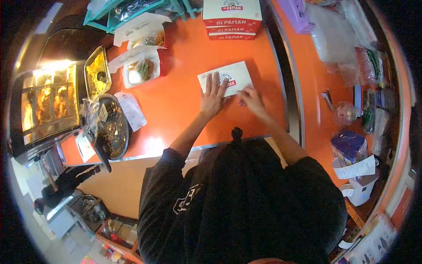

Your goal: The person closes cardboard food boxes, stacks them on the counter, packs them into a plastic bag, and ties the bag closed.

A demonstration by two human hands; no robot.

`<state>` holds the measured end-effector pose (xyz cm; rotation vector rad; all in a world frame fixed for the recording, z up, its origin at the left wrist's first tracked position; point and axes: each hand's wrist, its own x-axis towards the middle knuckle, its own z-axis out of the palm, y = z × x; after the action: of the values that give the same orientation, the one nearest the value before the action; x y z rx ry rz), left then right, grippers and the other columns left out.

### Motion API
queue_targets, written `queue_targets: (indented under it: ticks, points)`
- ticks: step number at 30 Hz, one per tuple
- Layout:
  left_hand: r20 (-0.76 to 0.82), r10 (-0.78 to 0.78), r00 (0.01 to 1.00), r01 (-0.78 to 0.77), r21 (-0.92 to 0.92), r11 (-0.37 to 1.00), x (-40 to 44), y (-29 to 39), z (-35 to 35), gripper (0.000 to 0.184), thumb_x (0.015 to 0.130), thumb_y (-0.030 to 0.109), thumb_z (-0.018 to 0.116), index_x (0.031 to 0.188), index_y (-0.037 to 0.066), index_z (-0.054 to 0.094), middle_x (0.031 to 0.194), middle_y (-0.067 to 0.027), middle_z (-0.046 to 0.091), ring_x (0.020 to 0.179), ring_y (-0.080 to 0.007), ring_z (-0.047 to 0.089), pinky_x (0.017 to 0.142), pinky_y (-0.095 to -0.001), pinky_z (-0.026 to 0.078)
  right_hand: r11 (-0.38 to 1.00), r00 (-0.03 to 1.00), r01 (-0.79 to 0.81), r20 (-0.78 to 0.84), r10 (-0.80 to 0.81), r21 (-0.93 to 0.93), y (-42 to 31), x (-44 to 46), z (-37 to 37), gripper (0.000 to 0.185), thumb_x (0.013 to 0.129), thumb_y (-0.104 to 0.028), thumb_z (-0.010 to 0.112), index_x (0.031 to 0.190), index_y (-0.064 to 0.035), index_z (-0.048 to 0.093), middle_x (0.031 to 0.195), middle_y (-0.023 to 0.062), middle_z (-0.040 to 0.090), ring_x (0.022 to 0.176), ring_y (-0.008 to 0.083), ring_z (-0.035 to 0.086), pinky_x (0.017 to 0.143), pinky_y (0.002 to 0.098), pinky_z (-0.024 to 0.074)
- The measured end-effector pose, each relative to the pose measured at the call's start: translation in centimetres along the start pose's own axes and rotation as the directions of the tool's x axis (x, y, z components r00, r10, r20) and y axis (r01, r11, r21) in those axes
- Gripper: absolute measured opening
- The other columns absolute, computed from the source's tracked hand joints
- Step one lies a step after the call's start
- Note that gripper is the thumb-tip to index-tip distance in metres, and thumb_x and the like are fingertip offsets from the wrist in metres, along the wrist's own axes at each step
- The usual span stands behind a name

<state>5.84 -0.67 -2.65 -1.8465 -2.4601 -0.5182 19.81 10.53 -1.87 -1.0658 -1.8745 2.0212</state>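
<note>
A closed white box (239,72) with a printed round logo and red label lies on the orange table. My left hand (212,97) rests flat on its lid, fingers spread. At the box's front right corner is my right hand (251,99), its fingers curled together against the edge; whether anything is between them is hidden. Behind the box stands a stack of similar red and white boxes (231,22). To the left, an open box (141,72) holds food with a white mound and greens, and another open box (148,40) sits behind it.
At the left are a round dark tray (113,127) with crumbs, a yellow-lined tray (97,72), a paper slip (130,111) and a lit glass cabinet (48,103). A teal rack (96,18) stands behind. Plastic bags (332,35) and a small printer (365,190) are at the right.
</note>
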Motion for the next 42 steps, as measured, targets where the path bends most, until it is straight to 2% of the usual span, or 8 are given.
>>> queue_targets:
  ticks: [6,9,22,24,26,31,35,42]
  points:
    - [0.034,0.009,0.999,-0.009,0.013,1.0,0.0,0.0,-0.4,0.061,0.072,0.042,0.056,0.123,0.016,0.038,0.134,-0.0185,0.023,0.122,-0.0384,0.023,0.077,-0.055,0.038,0.761,0.85,-0.125,-0.465,-0.249,-0.637,-0.1,-0.9,4.9,0.031,0.078,-0.031,0.056,0.068,-0.0022,0.06,0.051,0.0051,0.056,0.047,0.013,0.056,0.046,0.0266,0.0425]
    - [0.0,0.021,1.0,-0.021,0.01,1.0,-0.1,0.0,-0.2,0.061,0.073,0.041,0.056,0.124,0.017,0.036,0.134,-0.0187,0.022,0.122,-0.0386,0.023,0.076,-0.056,0.038,0.958,0.854,-0.15,-0.521,0.001,-0.244,0.0,-1.0,5.3,0.033,0.076,-0.035,0.057,0.066,-0.0034,0.06,0.049,0.0046,0.055,0.044,0.0136,0.055,0.046,0.0286,0.0415]
    - [0.001,0.003,1.0,-0.003,-0.014,1.0,0.0,-0.3,-0.7,0.06,0.074,0.039,0.055,0.125,0.016,0.034,0.134,-0.0194,0.02,0.122,-0.0391,0.02,0.075,-0.0618,0.036,0.647,0.872,0.006,-0.312,-0.377,-0.763,2.8,0.1,-1.3,0.036,0.072,-0.04,0.061,0.066,-0.005,0.061,0.049,0.0069,0.054,0.043,0.0176,0.053,0.043,0.0305,0.0383]
    - [0.0,0.014,1.0,-0.014,0.026,1.0,-0.1,-0.2,-0.4,0.06,0.074,0.039,0.055,0.125,0.016,0.034,0.134,-0.0194,0.02,0.123,-0.0388,0.02,0.074,-0.0624,0.036,0.563,0.925,-0.305,-0.381,-0.019,-0.768,-2.7,-0.1,-1.0,0.04,0.067,-0.045,0.062,0.074,-0.0056,0.063,0.069,0.0146,0.061,0.063,0.028,0.059,0.057,0.0367,0.0454]
    - [0.041,-0.035,0.999,0.04,-0.115,0.993,0.0,-0.1,-0.7,0.061,0.074,0.041,0.055,0.125,0.016,0.033,0.135,-0.019,0.018,0.123,-0.0382,0.019,0.076,-0.0653,0.032,0.798,0.939,-0.069,-0.31,-0.151,-0.598,-5.1,-0.3,0.7,0.041,0.065,-0.044,0.064,0.071,-0.0038,0.062,0.07,0.0153,0.061,0.066,0.0276,0.06,0.059,0.0373,0.0458]
    - [-0.034,-0.157,0.987,0.138,-0.319,0.938,-1.1,-3.5,-1.7,0.061,0.073,0.039,0.056,0.123,0.013,0.035,0.132,-0.0207,0.022,0.121,-0.0382,0.022,0.089,-0.058,0.025,0.306,0.96,-0.152,-0.215,-0.181,-0.94,-7.5,5.5,-0.6,0.046,0.067,-0.048,0.06,0.07,-0.0023,0.06,0.067,0.0173,0.059,0.064,0.0299,0.059,0.057,0.0408,0.0451]
    - [-0.67,-0.461,0.582,0.413,-0.245,0.877,-1.4,-16.6,-4.6,0.065,0.074,0.032,0.058,0.12,-0.006,0.03,0.122,-0.0246,0.033,0.112,-0.0397,0.031,0.094,-0.0466,0.024,0.561,0.963,0.142,-0.017,-0.268,-0.815,-11.6,12.0,8.2,0.04,0.072,-0.044,0.058,0.071,-0.0039,0.059,0.071,0.0135,0.06,0.063,0.0309,0.058,0.055,0.0409,0.0432]
    - [-0.133,-0.909,0.395,0.912,-0.061,0.405,-2.5,-32.1,-8.1,0.017,0.072,0.017,0.051,0.077,0.001,0.052,0.077,-0.0173,0.059,0.075,-0.0322,0.057,0.065,-0.043,0.044,0.577,0.907,0.417,0.281,-0.314,-0.702,-7.5,19.6,24.2,0.039,0.078,-0.034,0.048,0.08,0.0033,0.058,0.082,0.0281,0.056,0.08,0.0354,0.058,0.069,0.0418,0.0452]
